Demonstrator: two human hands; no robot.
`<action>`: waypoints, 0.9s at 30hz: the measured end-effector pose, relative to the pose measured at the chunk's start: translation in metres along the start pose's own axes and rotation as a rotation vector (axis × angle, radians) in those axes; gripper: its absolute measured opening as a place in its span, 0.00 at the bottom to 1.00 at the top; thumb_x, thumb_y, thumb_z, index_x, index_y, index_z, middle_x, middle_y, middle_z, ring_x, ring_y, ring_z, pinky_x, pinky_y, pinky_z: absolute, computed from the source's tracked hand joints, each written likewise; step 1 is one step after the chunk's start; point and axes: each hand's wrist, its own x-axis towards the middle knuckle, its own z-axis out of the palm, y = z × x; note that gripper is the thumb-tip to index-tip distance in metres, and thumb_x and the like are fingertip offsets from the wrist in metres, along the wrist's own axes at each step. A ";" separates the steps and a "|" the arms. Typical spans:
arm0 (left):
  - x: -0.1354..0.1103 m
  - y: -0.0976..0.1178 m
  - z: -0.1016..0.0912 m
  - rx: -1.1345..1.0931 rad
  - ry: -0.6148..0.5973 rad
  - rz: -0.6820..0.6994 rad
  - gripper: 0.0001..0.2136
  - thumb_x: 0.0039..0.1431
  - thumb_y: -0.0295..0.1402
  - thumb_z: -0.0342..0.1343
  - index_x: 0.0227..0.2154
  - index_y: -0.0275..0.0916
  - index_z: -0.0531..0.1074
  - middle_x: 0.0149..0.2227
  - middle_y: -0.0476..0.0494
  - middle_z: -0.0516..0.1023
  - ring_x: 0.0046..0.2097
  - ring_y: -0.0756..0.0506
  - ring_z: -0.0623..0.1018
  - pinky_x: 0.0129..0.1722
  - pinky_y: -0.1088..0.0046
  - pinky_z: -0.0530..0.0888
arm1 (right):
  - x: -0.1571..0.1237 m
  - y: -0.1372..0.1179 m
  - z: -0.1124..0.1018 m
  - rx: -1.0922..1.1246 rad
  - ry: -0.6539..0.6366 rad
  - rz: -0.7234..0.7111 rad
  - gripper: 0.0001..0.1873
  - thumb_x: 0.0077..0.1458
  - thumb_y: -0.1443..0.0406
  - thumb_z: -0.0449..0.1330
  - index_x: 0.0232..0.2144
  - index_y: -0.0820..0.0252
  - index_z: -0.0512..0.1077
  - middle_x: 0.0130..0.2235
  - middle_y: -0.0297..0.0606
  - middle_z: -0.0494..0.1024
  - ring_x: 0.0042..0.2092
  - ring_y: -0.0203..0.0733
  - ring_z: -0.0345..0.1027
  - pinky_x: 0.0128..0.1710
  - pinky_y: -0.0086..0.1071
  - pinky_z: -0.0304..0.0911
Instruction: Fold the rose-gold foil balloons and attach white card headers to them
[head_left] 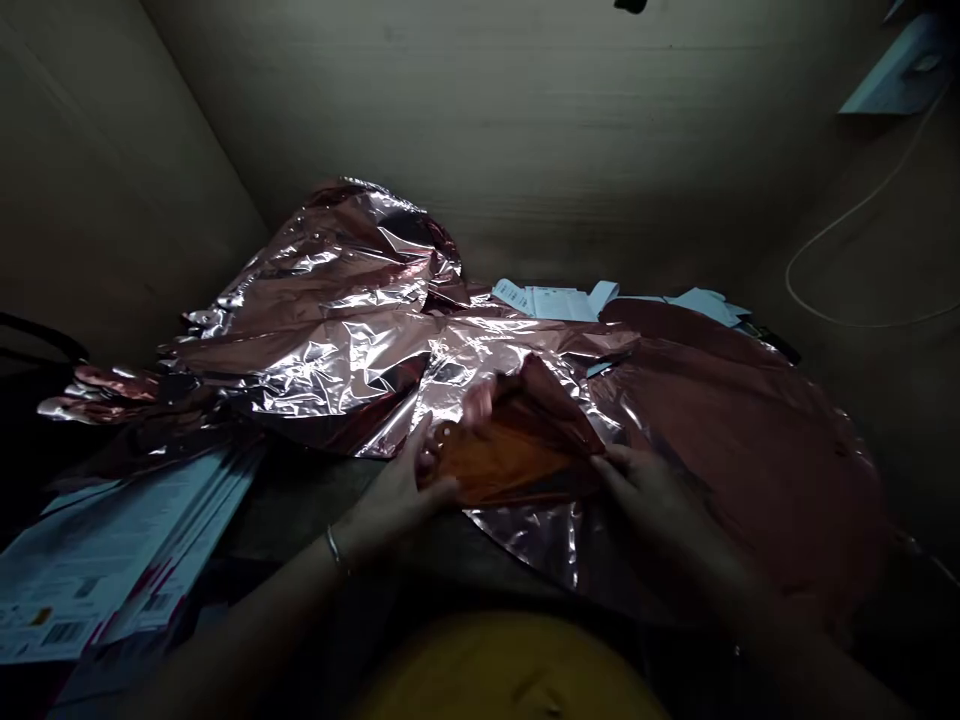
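left hand pinches left edge of orange foil sheet, thumb on top. right hand palm down, fingertips at its right edge, grip unclear. forearms angle inward.

We cannot read any words here. The printed sheets at the lower left have small lines of print, pink marks and little bar codes, but they are too small and dim for us to read. The pale papers at the back show tiny print, too blurry to read.
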 end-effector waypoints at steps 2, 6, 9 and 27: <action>-0.003 -0.003 0.004 0.188 0.106 0.066 0.42 0.59 0.40 0.58 0.67 0.39 0.37 0.46 0.39 0.75 0.44 0.43 0.78 0.45 0.64 0.73 | 0.007 -0.002 0.004 -0.141 0.045 0.036 0.16 0.60 0.57 0.50 0.29 0.58 0.73 0.28 0.37 0.77 0.31 0.44 0.70 0.29 0.32 0.57; 0.001 -0.007 0.012 0.458 0.202 0.122 0.27 0.63 0.32 0.50 0.64 0.38 0.52 0.34 0.47 0.76 0.35 0.47 0.77 0.38 0.69 0.73 | 0.015 -0.001 0.012 -0.391 0.078 0.075 0.16 0.61 0.60 0.49 0.25 0.56 0.69 0.26 0.38 0.75 0.30 0.44 0.68 0.27 0.31 0.51; 0.006 -0.004 0.011 0.623 0.175 0.151 0.16 0.65 0.30 0.47 0.54 0.40 0.68 0.38 0.45 0.77 0.38 0.47 0.77 0.40 0.70 0.73 | 0.013 -0.001 0.016 -0.485 0.086 0.082 0.15 0.62 0.61 0.48 0.26 0.57 0.68 0.25 0.39 0.75 0.29 0.44 0.67 0.26 0.31 0.48; 0.017 0.010 0.013 1.118 -0.197 0.626 0.16 0.62 0.18 0.48 0.52 0.34 0.68 0.54 0.36 0.74 0.54 0.43 0.75 0.52 0.63 0.73 | -0.008 -0.008 0.008 -0.620 0.243 -0.158 0.13 0.60 0.64 0.50 0.41 0.64 0.71 0.44 0.53 0.76 0.46 0.57 0.70 0.41 0.46 0.66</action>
